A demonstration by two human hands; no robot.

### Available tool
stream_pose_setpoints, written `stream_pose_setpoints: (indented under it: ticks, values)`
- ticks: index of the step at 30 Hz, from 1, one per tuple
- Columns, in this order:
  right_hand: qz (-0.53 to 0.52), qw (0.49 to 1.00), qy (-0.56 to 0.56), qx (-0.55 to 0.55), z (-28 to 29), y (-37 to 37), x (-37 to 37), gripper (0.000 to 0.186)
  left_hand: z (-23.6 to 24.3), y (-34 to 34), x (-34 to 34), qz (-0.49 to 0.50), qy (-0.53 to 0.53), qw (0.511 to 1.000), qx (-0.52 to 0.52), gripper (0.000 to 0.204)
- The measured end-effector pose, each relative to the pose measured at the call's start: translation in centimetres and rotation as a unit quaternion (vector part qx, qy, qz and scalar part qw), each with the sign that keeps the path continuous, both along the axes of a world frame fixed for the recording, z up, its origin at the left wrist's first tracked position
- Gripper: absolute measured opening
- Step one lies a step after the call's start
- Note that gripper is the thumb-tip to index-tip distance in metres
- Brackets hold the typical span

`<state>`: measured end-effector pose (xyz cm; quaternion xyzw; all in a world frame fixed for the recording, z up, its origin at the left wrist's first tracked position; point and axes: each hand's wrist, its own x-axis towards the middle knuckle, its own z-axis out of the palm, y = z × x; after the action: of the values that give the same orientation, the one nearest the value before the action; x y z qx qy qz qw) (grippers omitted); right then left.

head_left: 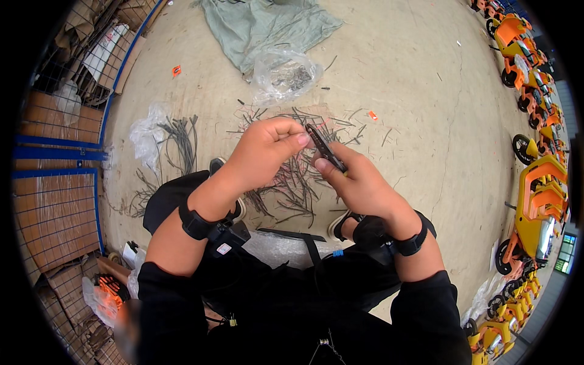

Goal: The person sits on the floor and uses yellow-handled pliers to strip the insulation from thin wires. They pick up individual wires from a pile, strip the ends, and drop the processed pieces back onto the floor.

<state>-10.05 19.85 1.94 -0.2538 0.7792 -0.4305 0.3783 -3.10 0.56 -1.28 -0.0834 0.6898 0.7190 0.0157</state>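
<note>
My right hand (365,182) is closed around a slim black hand tool (323,146) that looks like wire strippers or pliers. Its tip points up and left, toward my other hand. Close beside that tip, my left hand (264,149) is closed in a pinch of thumb and forefinger; whatever it holds is too small to make out. Below both hands, a loose heap of dark cable pieces (295,191) with thin reddish strands lies on the floor between my feet. To the left lies a bundle of longer dark cables (180,143), next to a crumpled clear plastic bag (146,137).
Beyond the heap sits a clear plastic bag (283,76) with small bits inside, against a grey-green woven sack (261,27). A blue mesh cage (58,149) with cardboard stands at left. Yellow and orange small bikes (535,207) line the right side.
</note>
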Motion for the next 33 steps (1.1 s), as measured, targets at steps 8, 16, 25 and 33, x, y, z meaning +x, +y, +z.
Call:
stream_pose_setpoints:
  ticks: [8, 16, 25, 33]
  values:
    - [0.019, 0.999, -0.039, -0.024, 1.1, 1.0, -1.1, 0.027, 1.7, -0.4, 0.2, -0.051, -0.064, 0.980, 0.179, 0.016]
    - [-0.198, 0.973, -0.048, -0.105, -1.6, 2.3, -4.4, 0.030, 1.7, -1.1, 0.9, -0.048, -0.082, 0.975, 0.198, 0.016]
    - [-0.212, 0.973, 0.047, -0.075, -1.0, 3.4, -6.5, 0.028, 2.1, -1.2, 1.6, -0.023, -0.080, 0.983, 0.162, 0.015]
    - [-0.227, 0.969, 0.065, -0.068, -1.0, 4.5, -7.5, 0.029, 2.6, -1.9, 2.2, -0.031, -0.072, 0.979, 0.186, 0.014]
